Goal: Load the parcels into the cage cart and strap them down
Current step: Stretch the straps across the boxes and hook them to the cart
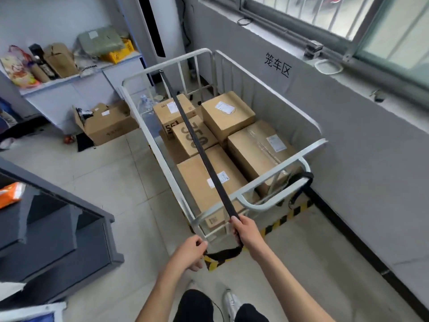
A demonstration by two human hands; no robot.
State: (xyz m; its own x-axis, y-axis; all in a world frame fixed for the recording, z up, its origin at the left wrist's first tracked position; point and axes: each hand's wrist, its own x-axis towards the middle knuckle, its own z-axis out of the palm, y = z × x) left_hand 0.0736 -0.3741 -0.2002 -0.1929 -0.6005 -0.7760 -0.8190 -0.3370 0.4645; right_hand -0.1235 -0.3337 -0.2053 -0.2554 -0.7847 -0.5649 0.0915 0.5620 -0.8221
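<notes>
1. The right hand point(243, 230) is reaching forward on an almost straight arm, stopping just short of the near end of the cart point(151, 73). Its fingers are wrapping tightly round the black strap point(200, 151).
2. The left hand point(192, 252) is sitting lower, to the left of the right hand. Its thumb and fingers are pinching the loose tail of the same strap.
3. That tail is sagging in a short loop between the two hands.
4. From the right hand the strap is running taut, up and away over the near rail. It is crossing above the boxes point(227, 117) and meeting the top rail at the far end of the cart.
5. The boxes are lying inside the cart, ahead of both hands, packed side by side. The strap is passing over the left-hand ones, while the large box point(257, 149) on the right is lying clear of it.
6. A second black strap point(304, 180) is hanging at the near right corner of the cart.
7. An open carton point(109, 125) is standing on the floor to the left of the cart, below a cluttered shelf point(69, 76).
8. Yellow-and-black tape point(286, 216) is marking the floor beside the cart's near end.
</notes>
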